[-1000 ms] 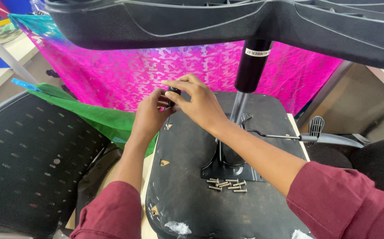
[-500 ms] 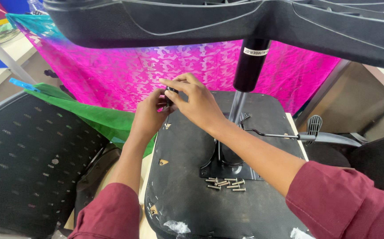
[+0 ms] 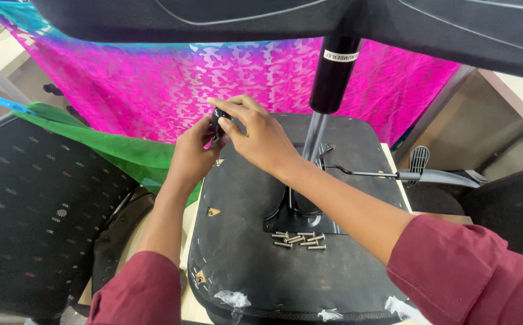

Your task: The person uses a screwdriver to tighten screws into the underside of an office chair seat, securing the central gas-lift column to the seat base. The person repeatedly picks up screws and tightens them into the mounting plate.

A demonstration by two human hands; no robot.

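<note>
An upturned black chair seat (image 3: 243, 241) lies in front of me, its gas cylinder (image 3: 332, 72) rising to the star base (image 3: 442, 30) overhead. My left hand (image 3: 190, 153) and my right hand (image 3: 254, 135) meet at the seat's far left corner. Between their fingertips they pinch a small black knob (image 3: 218, 115). Both arms wear maroon sleeves. Several loose silver screws (image 3: 299, 239) lie on the seat beside the metal mounting plate (image 3: 297, 219). What the knob fastens to is hidden by my fingers.
A black mesh chair back (image 3: 32, 210) stands at the left. Pink patterned cloth (image 3: 183, 78) hangs behind, with green cloth (image 3: 117, 150) below it. A height lever with a black paddle (image 3: 421, 171) sticks out to the right. Torn plastic scraps (image 3: 231, 299) cling to the seat's near edge.
The view has shifted, so everything sits lower and more to the left in the frame. Both hands stay pinched on the small knob at the seat's corner.
</note>
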